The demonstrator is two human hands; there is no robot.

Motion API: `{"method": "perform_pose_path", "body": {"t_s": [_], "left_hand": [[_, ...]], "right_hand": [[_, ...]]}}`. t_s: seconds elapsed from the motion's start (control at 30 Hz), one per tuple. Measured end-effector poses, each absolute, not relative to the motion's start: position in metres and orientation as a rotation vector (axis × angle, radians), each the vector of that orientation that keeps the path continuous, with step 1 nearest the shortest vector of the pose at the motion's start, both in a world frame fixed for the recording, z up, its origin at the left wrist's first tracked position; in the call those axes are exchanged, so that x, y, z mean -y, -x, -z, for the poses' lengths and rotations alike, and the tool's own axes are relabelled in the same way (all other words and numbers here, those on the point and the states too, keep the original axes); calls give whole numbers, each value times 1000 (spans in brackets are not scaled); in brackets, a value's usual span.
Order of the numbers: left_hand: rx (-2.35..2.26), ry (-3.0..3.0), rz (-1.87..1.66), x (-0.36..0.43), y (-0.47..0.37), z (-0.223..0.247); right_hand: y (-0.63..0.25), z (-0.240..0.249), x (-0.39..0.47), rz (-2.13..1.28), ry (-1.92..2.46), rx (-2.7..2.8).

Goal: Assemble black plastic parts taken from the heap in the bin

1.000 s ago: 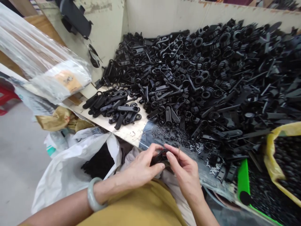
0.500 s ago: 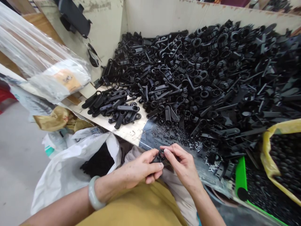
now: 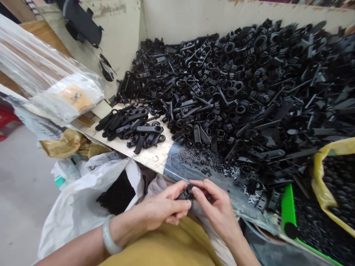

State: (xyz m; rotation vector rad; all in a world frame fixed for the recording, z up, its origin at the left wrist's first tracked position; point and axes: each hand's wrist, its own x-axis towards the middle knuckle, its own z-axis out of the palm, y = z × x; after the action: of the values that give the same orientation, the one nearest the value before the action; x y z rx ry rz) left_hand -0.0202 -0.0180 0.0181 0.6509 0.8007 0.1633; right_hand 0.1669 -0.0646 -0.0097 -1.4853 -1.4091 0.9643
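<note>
My left hand (image 3: 166,205) is closed round a small black plastic part (image 3: 185,193), gripping it between thumb and fingers above my lap. At the part's right end, the thumb and forefinger of my right hand (image 3: 215,201) pinch its edge; whether a smaller piece is between them is hidden. Beyond my hands, tiny black pieces (image 3: 199,157) lie scattered on the dark sheet (image 3: 179,168). Short silver pins (image 3: 233,172) lie to their right, with more pins further right. Several black lever-like parts (image 3: 148,129) form a small heap on the pale board.
A large pile of black plastic parts (image 3: 235,85) fills the back of the bench. On the right are a green-edged tray (image 3: 287,207) and a yellow-rimmed bag (image 3: 318,177) of black pieces. An open white sack (image 3: 72,207) stands at my left, below clear plastic bags (image 3: 55,81).
Both hands have dipped slightly in the view and stay together at the black plastic part. The part has turned a little between my fingers. The camera has shifted slightly.
</note>
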Motion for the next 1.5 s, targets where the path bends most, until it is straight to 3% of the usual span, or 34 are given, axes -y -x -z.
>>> {"method": "perform_pose_path", "body": {"t_s": [0.17,0.27,0.63,0.73,0.9,1.1,1.3,1.5], "left_hand": [[-727,-1057,22,11,32,-23],[-651,-1009,70,7,33,-21],[-746,-890,-97,8,42,-15],[-862,-1138,-231,-1,41,-18],[-1359,-1833,-406,-24,27,-12],[-1385,-2333,-231,-31,6,4],[-1387,-2101,-424,-31,11,4],[-1126,-1043,-718,-23,-2,-17]], "right_hand": [[-178,1,75,-1023,1423,1734],[-185,-5,71,-1082,1402,1869],[-170,-12,45,-1050,1397,1758],[-187,-12,44,-1020,1446,1610],[-219,-3,44,-589,1655,1455],[-202,10,25,-450,1714,1827],[-194,17,18,-352,1813,1961],[-189,2,24,-898,1526,1257]]}}
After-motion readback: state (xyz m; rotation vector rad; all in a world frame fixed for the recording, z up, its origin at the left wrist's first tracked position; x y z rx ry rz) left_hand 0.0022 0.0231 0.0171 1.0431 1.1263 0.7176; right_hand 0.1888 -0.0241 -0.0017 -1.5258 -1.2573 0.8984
